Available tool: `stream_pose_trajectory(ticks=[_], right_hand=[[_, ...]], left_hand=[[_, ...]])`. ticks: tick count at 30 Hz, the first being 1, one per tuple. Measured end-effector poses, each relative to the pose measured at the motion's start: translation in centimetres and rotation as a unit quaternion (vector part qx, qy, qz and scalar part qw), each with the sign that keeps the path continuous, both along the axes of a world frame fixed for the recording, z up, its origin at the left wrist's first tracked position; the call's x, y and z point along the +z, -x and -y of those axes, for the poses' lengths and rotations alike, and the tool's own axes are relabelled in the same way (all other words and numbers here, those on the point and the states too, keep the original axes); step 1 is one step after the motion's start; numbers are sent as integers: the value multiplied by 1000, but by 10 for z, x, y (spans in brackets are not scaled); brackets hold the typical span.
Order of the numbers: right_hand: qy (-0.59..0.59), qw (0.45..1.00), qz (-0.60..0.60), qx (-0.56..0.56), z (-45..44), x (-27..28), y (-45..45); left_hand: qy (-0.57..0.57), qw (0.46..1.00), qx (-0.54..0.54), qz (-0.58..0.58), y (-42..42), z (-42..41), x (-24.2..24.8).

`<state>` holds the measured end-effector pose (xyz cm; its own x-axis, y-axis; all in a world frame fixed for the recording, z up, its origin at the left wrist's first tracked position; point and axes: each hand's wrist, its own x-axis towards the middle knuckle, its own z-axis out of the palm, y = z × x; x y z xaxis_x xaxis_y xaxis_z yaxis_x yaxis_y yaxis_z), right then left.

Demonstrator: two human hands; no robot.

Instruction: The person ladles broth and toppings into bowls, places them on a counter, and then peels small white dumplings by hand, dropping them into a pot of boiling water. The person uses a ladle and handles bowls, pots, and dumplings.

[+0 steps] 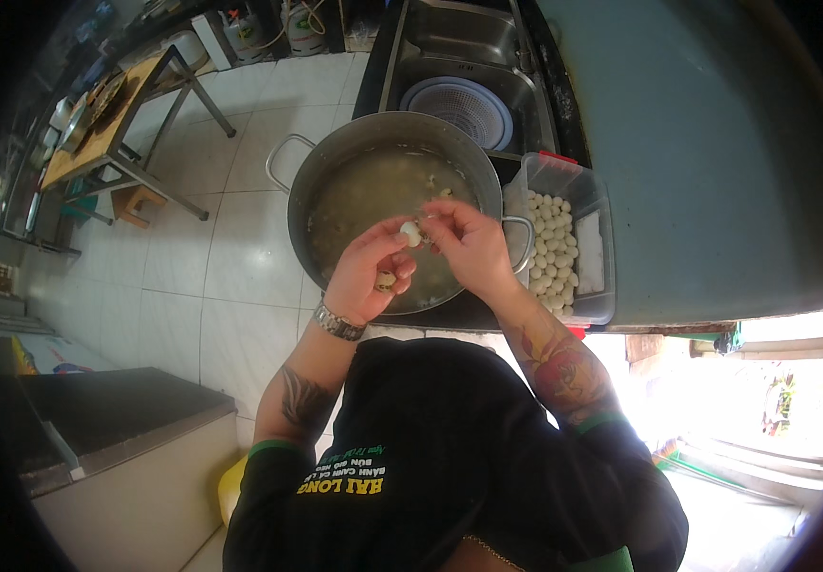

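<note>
Above a large metal pot (354,182) of cloudy water, my left hand (366,270) holds a partly peeled quail egg (411,234) between thumb and forefinger. Its white shows on the near side, with speckled shell (425,237) on the right. A second quail egg (385,281), still speckled, is held by the curled lower fingers of the same hand. My right hand (470,239) pinches the shell at the peeled egg's right side; its fingertips partly hide it. Pale shell bits (446,192) show in the water just beyond my right hand.
Right of the pot, a clear plastic box (592,189) holds many peeled eggs (551,247). A steel sink (458,32) lies beyond, with a bluish colander (454,107) in it. Pot handles (279,161) jut out both sides. A wood-topped table (132,93) stands at the far left on tiled floor.
</note>
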<state>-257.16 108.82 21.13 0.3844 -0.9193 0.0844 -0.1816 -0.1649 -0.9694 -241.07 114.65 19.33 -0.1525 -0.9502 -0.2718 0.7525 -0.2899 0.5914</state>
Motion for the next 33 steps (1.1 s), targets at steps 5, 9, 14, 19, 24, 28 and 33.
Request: stream_pose_trajectory(ticks=[5,9,14,19,24,28,33], right_hand=[[-35,999,31,15,1,1,2],[-48,998,35,33,3,3,3],[-10,1000,-25,-8,11,-5,6],[236,950,-203,-27,16,-13,2],[232,948,-129,178,3,-8,-2],[150,936,-219,231,4,-4,5],[352,886,-294,70,12,-8,25]], left_hand=[[28,999,-21,25,0,-1,-1],[33,995,-25,93,4,-3,-3],[-20,997,-13,79,1,-1,-2],[-62,997,17,40,-8,-1,-1],[-30,998,-24,52,-4,-1,-5],[-64,997,-38,28,0,-2,-7],[-90,995,-8,40,2,6,-14]])
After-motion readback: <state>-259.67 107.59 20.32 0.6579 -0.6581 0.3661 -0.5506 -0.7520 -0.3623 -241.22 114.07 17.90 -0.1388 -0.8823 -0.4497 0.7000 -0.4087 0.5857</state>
